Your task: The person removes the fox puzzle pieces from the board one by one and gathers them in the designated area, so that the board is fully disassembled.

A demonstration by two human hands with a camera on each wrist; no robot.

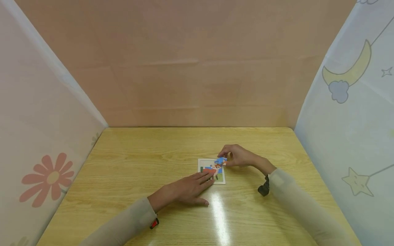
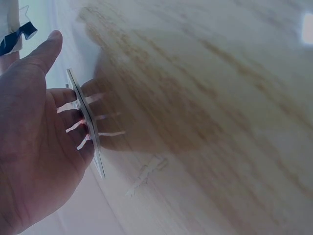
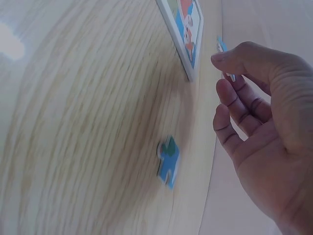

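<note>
A small jigsaw puzzle in a white frame (image 1: 224, 178) lies on the table, with a colourful picture of a figure partly filled in. The inside of its upper left part shows pale, without pieces. Laid flat, my left hand (image 1: 190, 189) rests its fingers on the puzzle's lower left, covering part of the picture; the left wrist view shows the frame edge-on (image 2: 87, 115) under those fingertips. Between thumb and fingers, my right hand (image 1: 240, 156) pinches a blue puzzle piece (image 1: 220, 160) over the frame's upper right corner. In the right wrist view, that piece (image 3: 221, 44) is mostly hidden by the thumb.
A loose blue and green puzzle piece (image 3: 168, 164) lies on the wooden table (image 1: 138, 153) below the right hand. Printed cloth walls stand left (image 1: 37, 112) and right (image 1: 347, 136), and a plain brown one (image 1: 197, 85) at the back.
</note>
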